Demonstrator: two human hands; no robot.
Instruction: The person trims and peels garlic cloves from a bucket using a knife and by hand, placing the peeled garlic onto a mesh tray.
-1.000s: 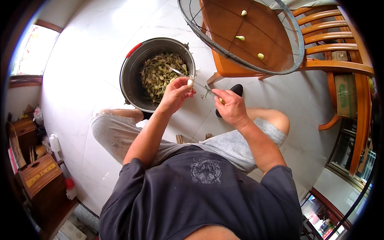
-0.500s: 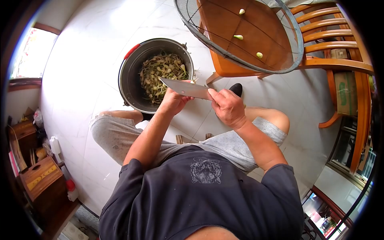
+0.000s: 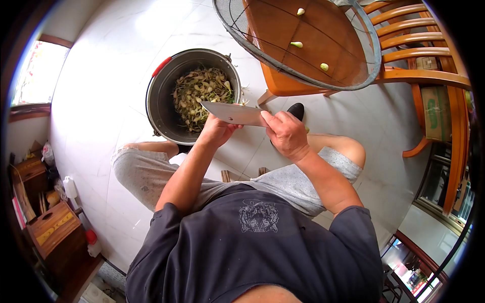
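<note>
A wide-bladed knife point(image 3: 235, 113) lies level in front of me, its tip to the left. My right hand point(image 3: 287, 134) is wrapped round its handle end, with a finger and thumb against the blade. Behind the blade, my left hand point(image 3: 219, 130) has its fingers curled; the blade hides most of what they hold, though pale roots point(image 3: 244, 101) stick out past its upper edge. Just beyond the left hand, a metal bucket point(image 3: 156, 108) holds a pile of bulbs with stalks point(image 3: 198, 98).
A round mesh sieve point(image 3: 375, 50) with several pale bulbs rests on an orange wooden chair point(image 3: 278, 83) at the upper right. A cardboard box point(image 3: 435, 113) sits beyond the chair's back. Wooden cabinets point(image 3: 53, 227) stand at the far left.
The bucket, sieve and chair have shifted slightly left in view. The knife and both hands have moved a little left, and the roots beyond the blade look lower.
</note>
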